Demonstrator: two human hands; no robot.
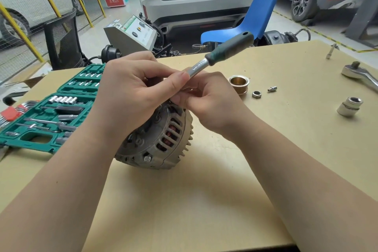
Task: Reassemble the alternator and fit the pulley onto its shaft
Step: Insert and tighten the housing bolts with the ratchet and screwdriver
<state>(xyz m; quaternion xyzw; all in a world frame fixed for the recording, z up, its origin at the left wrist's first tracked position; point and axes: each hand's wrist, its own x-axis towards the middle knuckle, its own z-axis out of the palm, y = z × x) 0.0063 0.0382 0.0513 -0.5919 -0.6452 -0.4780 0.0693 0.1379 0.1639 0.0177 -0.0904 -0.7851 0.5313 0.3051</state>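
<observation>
The grey alternator (161,139) lies on its side on the tan table (184,200), copper windings showing through its slots. Directly above it my left hand (133,92) pinches the steel shaft of a small ratchet with a dark green handle (229,48) that points up and to the right. My right hand (208,100) is closed around the tool's lower end, just over the housing; the tool head and what it meets are hidden by my fingers. The brass-coloured pulley (239,84) stands apart on the table, with a nut (256,94) beside it.
An open green socket case (51,112) fills the left of the table, hex keys (12,112) at its edge. On the right lie a small bit (272,89), a large socket (349,106), a big ratchet (360,75) and an extension (331,51). A blue chair (259,12) stands behind.
</observation>
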